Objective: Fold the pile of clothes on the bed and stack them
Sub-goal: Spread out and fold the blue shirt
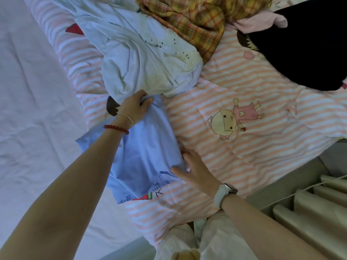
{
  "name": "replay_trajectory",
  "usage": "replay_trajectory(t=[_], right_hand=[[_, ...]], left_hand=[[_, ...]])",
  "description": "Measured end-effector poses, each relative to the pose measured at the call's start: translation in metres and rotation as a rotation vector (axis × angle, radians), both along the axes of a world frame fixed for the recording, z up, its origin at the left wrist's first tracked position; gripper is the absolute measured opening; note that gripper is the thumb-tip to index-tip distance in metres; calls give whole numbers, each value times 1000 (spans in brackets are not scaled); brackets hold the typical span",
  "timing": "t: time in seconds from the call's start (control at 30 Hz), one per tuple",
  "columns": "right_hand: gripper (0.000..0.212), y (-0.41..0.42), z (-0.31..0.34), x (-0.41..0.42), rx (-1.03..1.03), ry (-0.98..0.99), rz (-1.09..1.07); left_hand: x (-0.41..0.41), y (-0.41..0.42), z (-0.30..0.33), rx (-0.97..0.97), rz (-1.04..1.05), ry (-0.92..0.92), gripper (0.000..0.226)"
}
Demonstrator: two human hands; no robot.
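Folding a blue garment [146, 147] on the striped quilt [253, 94].

The left hand [133, 107] bunches its far end in curled fingers; the right hand [195, 169] rests at its near edge with fingers straight, thumb on the cloth. It looks light, thin and limp, so take it by corners or hems. A white garment [142, 59], plaid [197, 21] and black [300, 49] pieces wait unfolded.

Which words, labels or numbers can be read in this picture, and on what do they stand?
None can be read for sure.
A small black mark on the striped quilt, beside the blue cloth, may be a character; it is partly hidden.
The watch shows no readable face.
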State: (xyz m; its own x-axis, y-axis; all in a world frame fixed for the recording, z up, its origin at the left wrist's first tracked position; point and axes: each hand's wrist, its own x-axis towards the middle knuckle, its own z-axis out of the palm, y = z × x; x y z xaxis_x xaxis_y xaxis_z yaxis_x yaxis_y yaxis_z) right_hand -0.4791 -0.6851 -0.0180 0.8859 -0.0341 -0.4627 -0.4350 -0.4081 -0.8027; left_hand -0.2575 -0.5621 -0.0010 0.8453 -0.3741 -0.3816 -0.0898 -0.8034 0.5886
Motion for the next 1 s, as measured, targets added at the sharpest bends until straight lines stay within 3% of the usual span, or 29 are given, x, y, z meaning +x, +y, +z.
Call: replay_trajectory(t=[0.13, 0.3, 0.43, 0.53, 0.63, 0.7, 0.8, 0.87, 1.0], right_hand=[[16, 7, 0, -6, 202, 186, 4], [23, 3, -9, -17, 378, 346, -376], [22, -12, -11, -26, 128, 377, -270], [4, -21, -7, -24, -50, 347, -62], [26, -24, -4, -21, -136, 347, 115], [29, -22, -4, -22, -115, 367, 87], [16, -20, -2, -23, 78, 387, -193], [12, -18, 1, -23, 185, 415, -343], [9, -11, 3, -27, 347, 537, -408]], left_hand=[[-1, 0, -4, 65, 100, -96, 26], [-33, 10, -1, 275, 87, -275, 47], [-99, 47, 9, 313, 127, -395, 64], [-154, 73, 11, 288, 385, -348, 71], [-183, 90, 6, 54, 762, -123, 80], [-185, 100, 1, -143, 987, 50, 71], [-182, 105, 3, -213, 970, 20, 29], [-180, 104, 6, -276, 973, -47, 31], [-183, 109, 10, -373, 1137, -81, 22]])
